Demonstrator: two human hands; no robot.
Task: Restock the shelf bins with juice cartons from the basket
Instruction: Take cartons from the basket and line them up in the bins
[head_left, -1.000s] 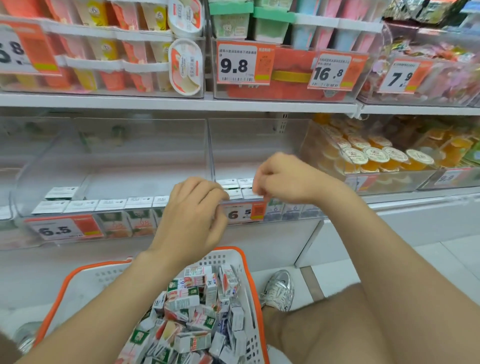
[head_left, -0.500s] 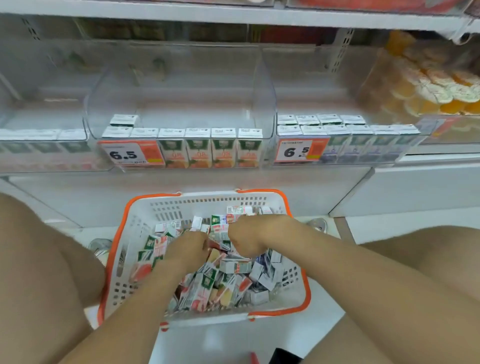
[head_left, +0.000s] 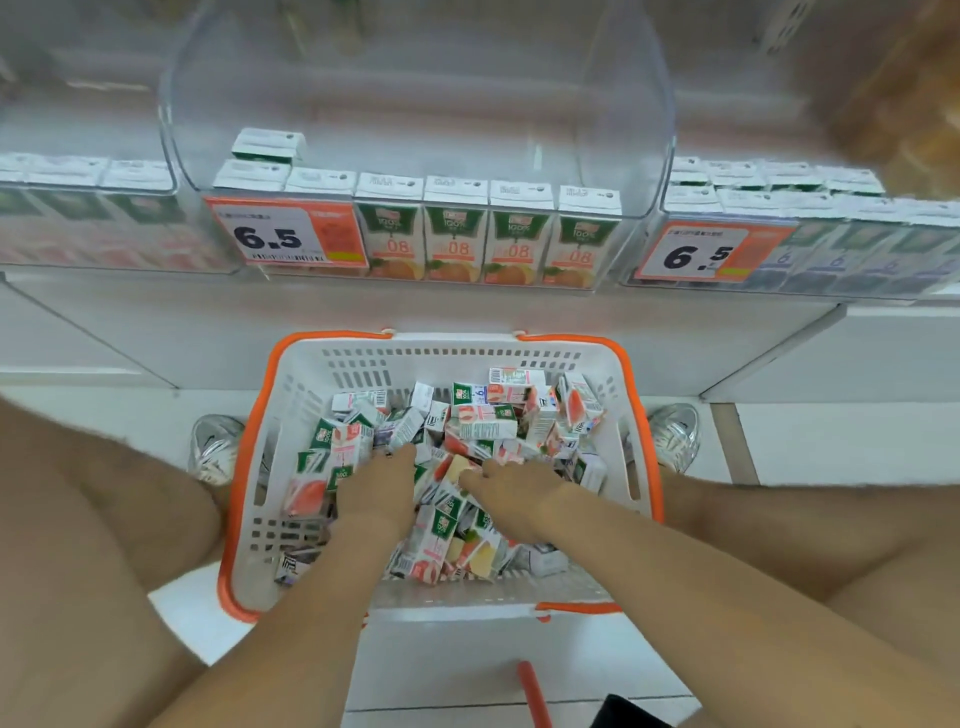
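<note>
A white basket with an orange rim (head_left: 248, 467) stands on the floor below the shelf, filled with a jumble of small juice cartons (head_left: 483, 422). Both hands are down in the pile. My left hand (head_left: 382, 491) lies palm down with its fingertips curled into the cartons; any grip is hidden. My right hand (head_left: 514, 491) rests flat on the pile with fingers stretched left, holding nothing. Above, the clear middle bin (head_left: 415, 119) has a front row of orange-juice cartons (head_left: 457, 234). The right bin (head_left: 841, 249) holds purple-labelled cartons, and the left bin (head_left: 78, 218) is blurred.
Price tags reading 6.5 hang on the middle bin (head_left: 270, 236) and the right bin (head_left: 693, 254). My bare legs flank the basket, with silver shoes at the left (head_left: 215, 447) and right (head_left: 672, 436). An orange bar (head_left: 532, 696) shows at the bottom edge.
Both hands have dropped from the shelf bins' front edge into the basket. In the last half second they went from fists to reaching into the pile, and the view tilted down.
</note>
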